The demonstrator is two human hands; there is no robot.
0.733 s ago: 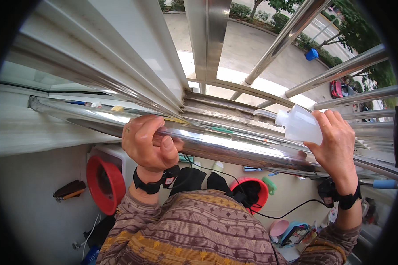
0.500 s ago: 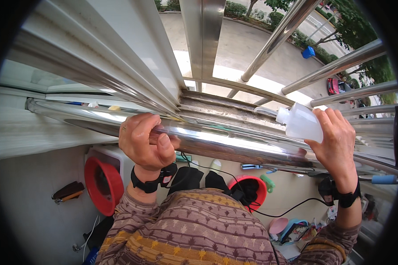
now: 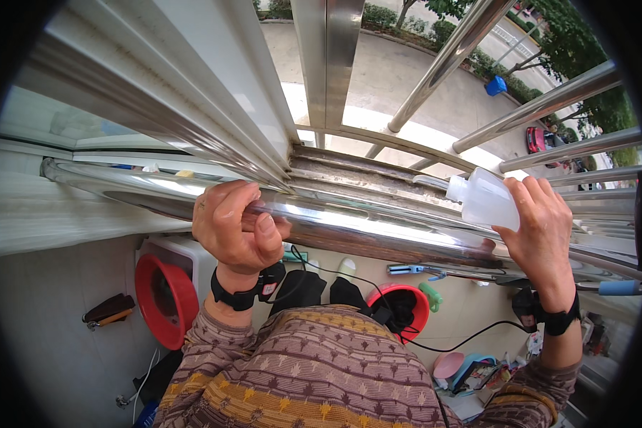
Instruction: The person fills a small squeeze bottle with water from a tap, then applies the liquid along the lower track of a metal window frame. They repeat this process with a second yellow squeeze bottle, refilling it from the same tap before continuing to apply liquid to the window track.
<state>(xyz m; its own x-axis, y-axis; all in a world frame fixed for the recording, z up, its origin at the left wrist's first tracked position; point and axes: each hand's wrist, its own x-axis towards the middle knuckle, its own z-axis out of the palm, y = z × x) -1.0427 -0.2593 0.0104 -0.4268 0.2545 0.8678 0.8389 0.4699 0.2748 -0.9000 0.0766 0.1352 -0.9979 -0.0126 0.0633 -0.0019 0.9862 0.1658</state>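
Note:
My left hand (image 3: 232, 225) is closed round a thick shiny metal rail (image 3: 378, 232), thumb on the near side. In my right hand (image 3: 538, 228) is a translucent white plastic bottle (image 3: 490, 200), gripped by its base end. The bottle lies tilted beyond the rail, its neck pointing left over the dirty window track (image 3: 364, 171). By the neck is a thin curved silvery shape (image 3: 429, 181); I cannot tell whether it is part of the bottle. Black bands circle both my wrists.
Metal bars (image 3: 435, 68) stand outside the window, with pavement far below. A white window frame (image 3: 214, 78) rises at the left. Below the rail are a red basin (image 3: 165, 299), a red bucket (image 3: 422, 314) with dark contents and a black cable (image 3: 471, 347).

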